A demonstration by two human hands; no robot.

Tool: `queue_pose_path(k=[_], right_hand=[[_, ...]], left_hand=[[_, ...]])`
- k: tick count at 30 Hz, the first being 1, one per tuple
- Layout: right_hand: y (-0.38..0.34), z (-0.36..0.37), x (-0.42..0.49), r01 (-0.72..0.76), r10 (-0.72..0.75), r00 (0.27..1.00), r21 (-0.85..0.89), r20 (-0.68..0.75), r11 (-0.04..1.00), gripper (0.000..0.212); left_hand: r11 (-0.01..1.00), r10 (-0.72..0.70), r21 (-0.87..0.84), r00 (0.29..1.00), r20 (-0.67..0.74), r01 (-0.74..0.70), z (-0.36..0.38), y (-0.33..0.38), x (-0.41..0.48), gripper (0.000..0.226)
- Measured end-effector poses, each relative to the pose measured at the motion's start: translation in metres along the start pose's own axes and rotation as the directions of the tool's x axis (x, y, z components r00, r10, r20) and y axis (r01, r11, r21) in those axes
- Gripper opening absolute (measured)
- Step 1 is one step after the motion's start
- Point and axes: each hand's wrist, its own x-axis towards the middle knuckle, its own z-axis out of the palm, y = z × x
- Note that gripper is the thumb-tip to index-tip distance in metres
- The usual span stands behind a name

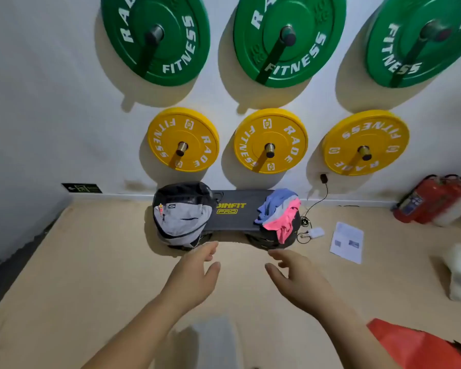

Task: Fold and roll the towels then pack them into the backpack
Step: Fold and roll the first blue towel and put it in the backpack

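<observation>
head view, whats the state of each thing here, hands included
towels: crumpled in a pile on the bench's right end, unfolded
backpack: on the bench's left end; cannot tell if it is open
bench: flat against the wall
left hand: open, empty
right hand: open, empty
paper: flat on the floor

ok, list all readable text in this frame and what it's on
"RADE FITNESS", partly cropped: green plates
"RADE FITNESS": yellow plates
"JOINFIT PRO", first letter hidden: black bench
Exit sign on the wall: arrow and symbol only, words too small
Patches on the backpack: too small
Paper sheet on the floor: print blurred
Extinguisher label: blurred
</observation>
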Motion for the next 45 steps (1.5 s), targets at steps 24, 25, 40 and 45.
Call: queue_pose_path(k=[24, 25, 40, 45], right_hand=[[0.050, -0.027, 0.451, -0.405, 0.400, 0.913, 0.065, 0.077, 0.912, 0.034], [0.069, -0.024, 0.468, -0.412, 0.406, 0.910, 0.085, 0.079, 0.907, 0.033], [0.346, 0.178, 0.677, -0.473, 0.570, 0.813, 0.434, -0.120, 0.767, 0.024], [0.423, 0.279, 0.745, -0.447, 0.538, 0.806, 0.341, -0.246, 0.827, 0.049]], left_hand=[[0.999, -0.036, 0.001, 0.927, 0.373, 0.039, 0.051, -0.073, 0.486, 0.047], [0.999, -0.042, 0.010, 0.925, 0.376, 0.042, 0.066, -0.076, 0.501, 0.048], [0.996, -0.068, 0.070, 0.931, 0.358, 0.046, 0.307, -0.238, 0.656, 0.047], [0.991, 0.065, 0.090, 0.935, 0.349, -0.102, 0.375, -0.329, 0.698, 0.054]])
